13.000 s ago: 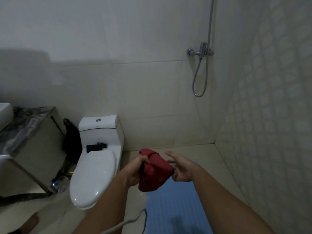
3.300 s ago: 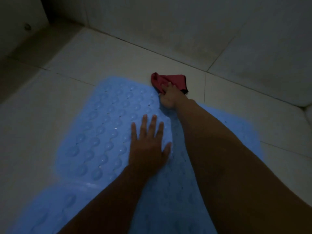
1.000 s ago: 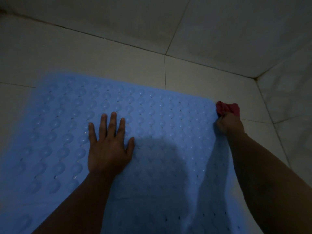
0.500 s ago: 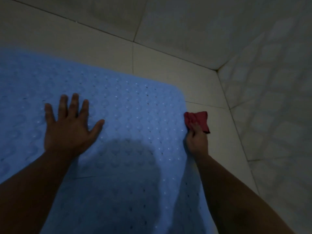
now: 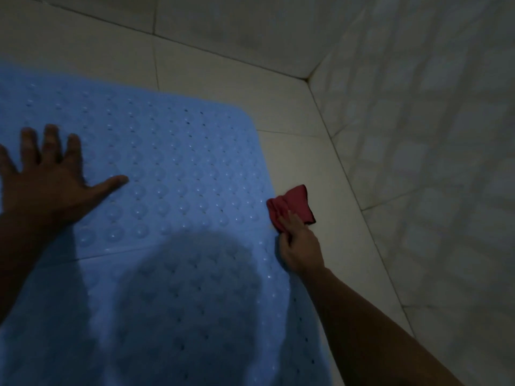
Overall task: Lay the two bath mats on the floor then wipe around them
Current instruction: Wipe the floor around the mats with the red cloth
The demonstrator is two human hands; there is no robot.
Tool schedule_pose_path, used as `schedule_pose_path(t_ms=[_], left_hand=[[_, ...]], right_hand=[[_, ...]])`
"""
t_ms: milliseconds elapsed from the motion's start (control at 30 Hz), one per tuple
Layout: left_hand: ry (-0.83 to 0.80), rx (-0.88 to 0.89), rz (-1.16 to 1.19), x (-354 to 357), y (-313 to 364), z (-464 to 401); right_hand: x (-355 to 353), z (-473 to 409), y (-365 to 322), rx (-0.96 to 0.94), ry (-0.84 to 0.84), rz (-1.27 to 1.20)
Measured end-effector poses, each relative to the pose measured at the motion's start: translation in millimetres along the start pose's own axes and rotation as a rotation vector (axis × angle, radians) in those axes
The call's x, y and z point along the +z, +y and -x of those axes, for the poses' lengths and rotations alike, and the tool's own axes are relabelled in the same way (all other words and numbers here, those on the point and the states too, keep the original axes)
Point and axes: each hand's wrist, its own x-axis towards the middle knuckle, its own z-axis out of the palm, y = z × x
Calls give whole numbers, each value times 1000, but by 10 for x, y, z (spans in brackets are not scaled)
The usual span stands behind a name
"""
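the pale tiled floor (image 5: 320, 162) met tiled walls at the corner; a blue dimpled rubber bath mat (image 5: 181, 168) lay flat on it, a second blue mat (image 5: 195, 316) adjoining its near edge; the left hand (image 5: 47, 185) pressed flat on the mat, fingers spread, holding nothing; the right hand (image 5: 299, 246) gripped a crumpled red cloth (image 5: 292, 204) on the floor, just beside the mat's right edge.

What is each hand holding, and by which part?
The right hand grips the red cloth by its near, bunched end. The left hand holds nothing.
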Motion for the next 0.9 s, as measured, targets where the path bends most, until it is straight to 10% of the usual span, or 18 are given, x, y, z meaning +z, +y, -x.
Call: schedule_pose_path(t_ms=[233,467,700,900], left_hand=[[-124,-26,-69,-146,50,-2],[-350,-110,-186,-324,291,-14],[-71,508,-150,-151,1450,804],[-168,532,-222,255,1697,1719]], right_hand=[[-24,20,39,-184,-46,287],[33,39,-94,207,-146,48],[41,-36,-51,214,-190,150],[-55,-175,-106,106,-164,465]])
